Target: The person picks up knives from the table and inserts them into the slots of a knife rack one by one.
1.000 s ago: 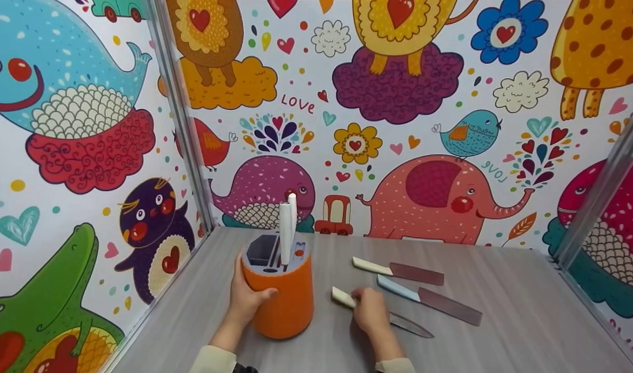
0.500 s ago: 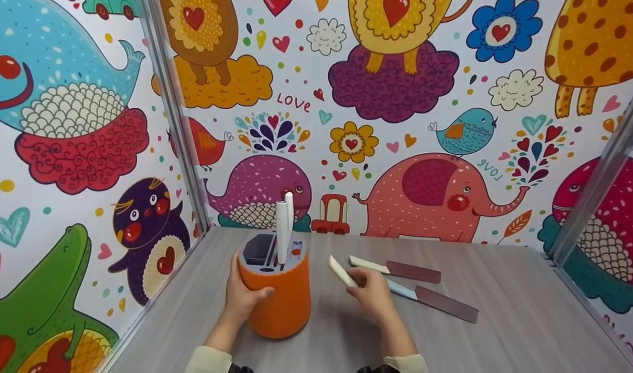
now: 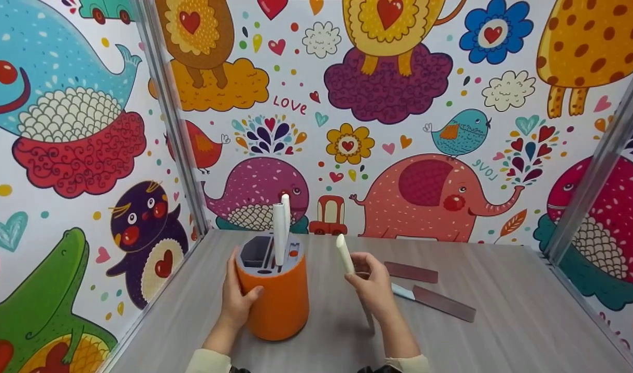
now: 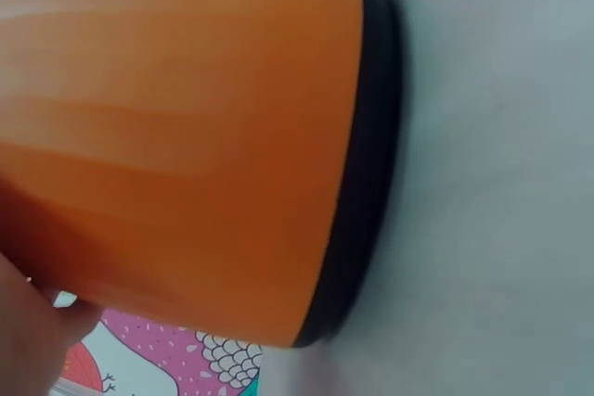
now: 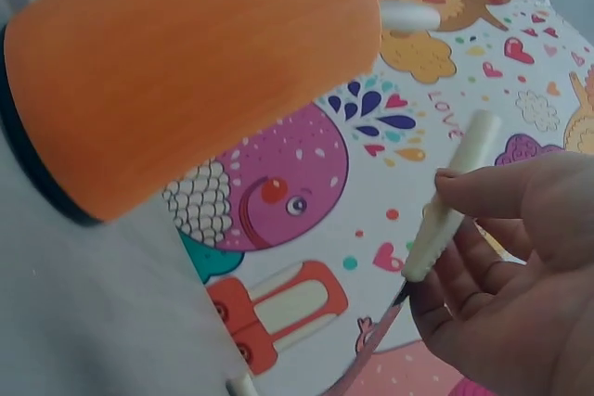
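My left hand (image 3: 235, 305) holds the orange knife block (image 3: 283, 305) from its left side, thumb on the front. Two white-handled utensils (image 3: 278, 233) stand in slots of its grey top; what their lower ends are is hidden. To the right of the block, my right hand (image 3: 374, 290) grips a knife by its cream handle (image 3: 343, 254). That knife is raised nearly upright, with handle up and blade pointing down at the table. In the right wrist view, thumb and fingers close round the knife handle (image 5: 473, 141). The left wrist view shows the block's dark base (image 4: 357, 192) on the table.
Two broad-bladed knives lie on the grey table (image 3: 523, 305) right of my right hand: a cleaver (image 3: 412, 272) behind, its handle hidden, and a blue-handled cleaver (image 3: 446, 304) in front. Walls with cartoon animal prints stand at the back and on both sides.
My right hand has lifted the cream-handled knife off the table and turned it from lying flat to nearly upright. The left hand stays on the knife block.
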Motion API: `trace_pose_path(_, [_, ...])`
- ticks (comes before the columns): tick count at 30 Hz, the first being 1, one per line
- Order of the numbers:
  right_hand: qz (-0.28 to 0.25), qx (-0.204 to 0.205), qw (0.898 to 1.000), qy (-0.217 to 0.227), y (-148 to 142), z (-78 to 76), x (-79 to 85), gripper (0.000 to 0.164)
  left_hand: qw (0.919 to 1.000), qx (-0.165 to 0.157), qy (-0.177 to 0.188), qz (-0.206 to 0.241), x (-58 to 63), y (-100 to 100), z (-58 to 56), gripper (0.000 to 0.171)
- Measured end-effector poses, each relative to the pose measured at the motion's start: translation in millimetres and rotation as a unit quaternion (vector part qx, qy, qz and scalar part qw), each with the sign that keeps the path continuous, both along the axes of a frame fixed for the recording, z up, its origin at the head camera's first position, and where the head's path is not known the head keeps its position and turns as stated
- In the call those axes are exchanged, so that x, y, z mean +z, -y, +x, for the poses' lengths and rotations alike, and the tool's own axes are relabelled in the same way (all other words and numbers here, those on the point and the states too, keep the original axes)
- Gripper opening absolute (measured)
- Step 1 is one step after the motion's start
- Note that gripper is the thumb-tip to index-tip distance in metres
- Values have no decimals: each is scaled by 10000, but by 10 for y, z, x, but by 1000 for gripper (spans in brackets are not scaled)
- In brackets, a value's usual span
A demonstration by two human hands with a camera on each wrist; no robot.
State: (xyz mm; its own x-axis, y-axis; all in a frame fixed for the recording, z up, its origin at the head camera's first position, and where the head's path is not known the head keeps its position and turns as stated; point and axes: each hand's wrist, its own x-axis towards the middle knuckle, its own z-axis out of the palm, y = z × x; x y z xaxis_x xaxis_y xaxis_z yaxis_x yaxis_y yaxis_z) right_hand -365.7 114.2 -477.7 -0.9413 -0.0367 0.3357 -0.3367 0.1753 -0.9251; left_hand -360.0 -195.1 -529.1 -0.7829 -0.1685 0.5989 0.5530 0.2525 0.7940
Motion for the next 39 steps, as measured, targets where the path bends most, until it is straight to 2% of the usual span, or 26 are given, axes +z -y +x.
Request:
trace_pose_path(2, [-164, 78, 9997, -150, 46, 34, 21, 36, 9986, 431, -306, -40, 17, -28, 22, 90])
trace_pose_path(4, [-357, 246, 9989, -186, 93, 74, 47, 37, 9932, 995, -596, -48, 66, -69, 51, 83])
trace_pose_path(8, [-620, 600, 9961, -186, 182, 143, 89, 38, 9758, 1830, -1187, 138, 235, -162, 129, 63])
trace_pose_path(10, [-673, 733, 9948, -206, 228, 165, 98, 38, 9649, 2113, -1543, 213, 341, -210, 177, 53])
trace_pose_path(14, [-683, 959, 9926, -305, 322, 200, 98, 37, 9404, 2387, -2408, 266, 620, -351, 345, 41])
trace_pose_path(15, [-690, 1024, 9918, -316, 345, 216, 101, 37, 9357, 2378, -2590, 275, 686, -391, 392, 39])
trace_pose_path(17, [-706, 1166, 9901, -329, 393, 252, 108, 36, 9319, 2258, -2827, 251, 730, -439, 433, 37])
trace_pose_path(19, [-734, 1286, 9885, -315, 444, 296, 115, 36, 9364, 2069, -2825, 230, 777, -508, 510, 33])
trace_pose_path(21, [-769, 1401, 9867, -310, 494, 333, 123, 35, 9465, 1881, -2617, 149, 770, -568, 563, 32])
trace_pose_path(25, [-821, 1588, 9829, -445, 579, 376, 125, 34, 9695, 1506, -1929, -114, 807, -723, 716, 38])
trace_pose_path(29, [-824, 1767, 9786, -655, 626, 409, 117, 33, 9854, 958, -1328, -464, 817, -833, 795, 44])
trace_pose_path(32, [-802, 1884, 9759, -759, 638, 411, 110, 33, 9925, 648, -814, -636, 793, -881, 797, 45])
trace_pose_path(35, [-812, 1990, 9741, -700, 636, 402, 105, 32, 9952, 452, -448, -739, 755, -908, 781, 42])
trace_pose_path(39, [-825, 2215, 9702, -533, 627, 391, 111, 31, 9953, 283, -292, -876, 721, -942, 765, 35])
